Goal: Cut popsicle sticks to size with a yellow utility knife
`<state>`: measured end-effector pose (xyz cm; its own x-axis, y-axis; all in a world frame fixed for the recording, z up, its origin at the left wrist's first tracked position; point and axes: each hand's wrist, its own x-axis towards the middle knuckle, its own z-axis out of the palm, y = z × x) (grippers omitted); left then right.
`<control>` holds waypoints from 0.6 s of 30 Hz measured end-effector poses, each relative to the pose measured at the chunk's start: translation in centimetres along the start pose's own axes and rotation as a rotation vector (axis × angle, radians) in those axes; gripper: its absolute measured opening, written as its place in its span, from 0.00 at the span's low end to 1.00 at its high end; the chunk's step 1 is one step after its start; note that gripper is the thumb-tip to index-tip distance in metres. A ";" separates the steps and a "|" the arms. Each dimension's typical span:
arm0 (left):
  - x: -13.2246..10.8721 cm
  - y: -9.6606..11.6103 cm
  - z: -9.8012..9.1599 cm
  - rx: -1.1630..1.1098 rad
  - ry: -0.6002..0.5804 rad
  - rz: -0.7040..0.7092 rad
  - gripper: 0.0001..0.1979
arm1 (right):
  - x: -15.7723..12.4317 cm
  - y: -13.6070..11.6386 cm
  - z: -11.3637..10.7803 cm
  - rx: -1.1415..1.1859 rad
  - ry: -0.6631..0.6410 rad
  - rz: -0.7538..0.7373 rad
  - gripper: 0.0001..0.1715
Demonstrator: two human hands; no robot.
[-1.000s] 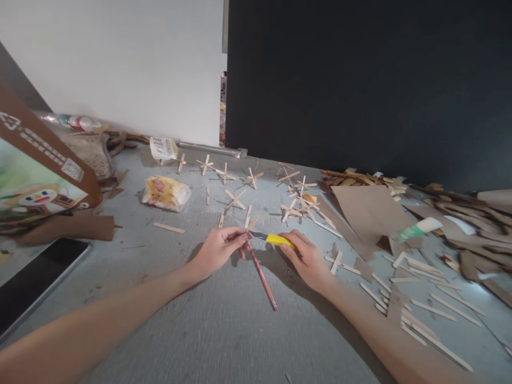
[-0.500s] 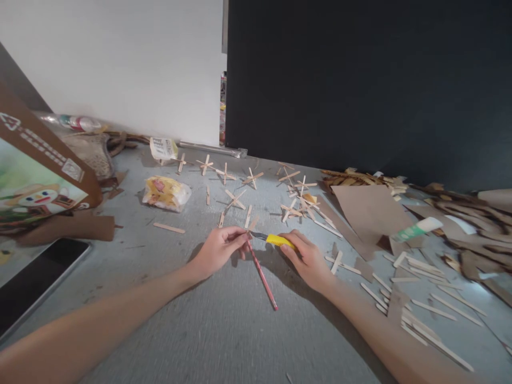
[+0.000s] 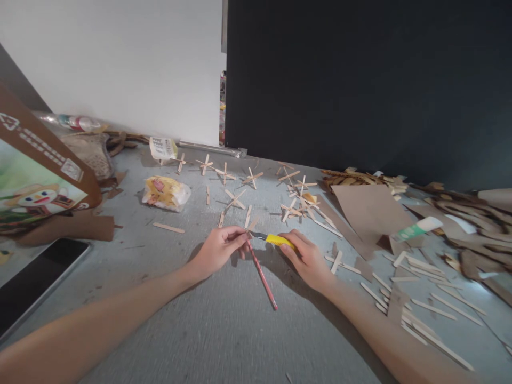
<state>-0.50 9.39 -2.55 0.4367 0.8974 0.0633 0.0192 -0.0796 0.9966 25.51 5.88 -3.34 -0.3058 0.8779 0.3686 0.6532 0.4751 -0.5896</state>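
My left hand (image 3: pixel 224 249) is closed, thumb and forefinger pinched at the lower end of a short wooden craft stick (image 3: pixel 253 223). The fingertips partly hide what lies between them. My right hand (image 3: pixel 304 257) is wrapped round the yellow handle of a utility knife (image 3: pixel 280 241). Its dark blade points left and its tip meets the pinched fingertips. A red pencil (image 3: pixel 264 280) slants from under my left fingertips toward me, eraser end nearest; its other end is hidden. Just beyond my hands, more craft sticks (image 3: pixel 248 216) lie on the grey table (image 3: pixel 208 330).
Several crossed-stick pieces (image 3: pixel 225 173) stand farther back. Loose craft sticks (image 3: pixel 434 309) and cardboard (image 3: pixel 368 210) spread over the right side. At left are a phone (image 3: pixel 44 282), a printed box (image 3: pixel 44 176) and a snack packet (image 3: pixel 166 193). White and black panels (image 3: pixel 360 80) close off the back.
The knife blade has shifted very slightly at my left fingertips. Otherwise both hands, the pencil and the sticks stay where they were.
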 end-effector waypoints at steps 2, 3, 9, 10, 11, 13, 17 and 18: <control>0.0 0.0 0.0 0.003 0.002 -0.005 0.17 | 0.0 0.0 0.0 0.002 -0.004 0.003 0.16; 0.0 0.0 0.0 0.001 0.002 -0.009 0.17 | 0.0 0.0 0.0 0.002 -0.007 0.006 0.16; 0.0 -0.1 0.1 -0.018 0.000 -0.007 0.16 | -0.1 0.1 0.0 0.005 -0.008 0.001 0.17; 0.0 -0.1 0.1 -0.017 0.001 -0.010 0.16 | -0.1 0.1 0.0 0.007 -0.007 -0.001 0.17; 0.0 -0.1 0.1 -0.016 0.001 -0.012 0.16 | -0.1 0.1 0.0 0.008 -0.006 -0.001 0.17; 0.0 -0.2 0.0 -0.013 -0.001 -0.009 0.16 | -0.1 0.0 0.0 0.010 -0.002 -0.001 0.17; 0.0 -0.3 0.0 -0.006 0.000 0.013 0.15 | -0.1 0.0 0.0 0.010 -0.006 0.002 0.17; 0.0 -0.3 0.0 -0.006 0.003 0.013 0.15 | -0.1 0.0 0.0 0.009 -0.008 0.001 0.17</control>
<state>-0.51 9.42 -2.84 0.4344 0.8975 0.0759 0.0080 -0.0880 0.9961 25.53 5.76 -3.35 -0.3111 0.8787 0.3620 0.6470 0.4749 -0.5966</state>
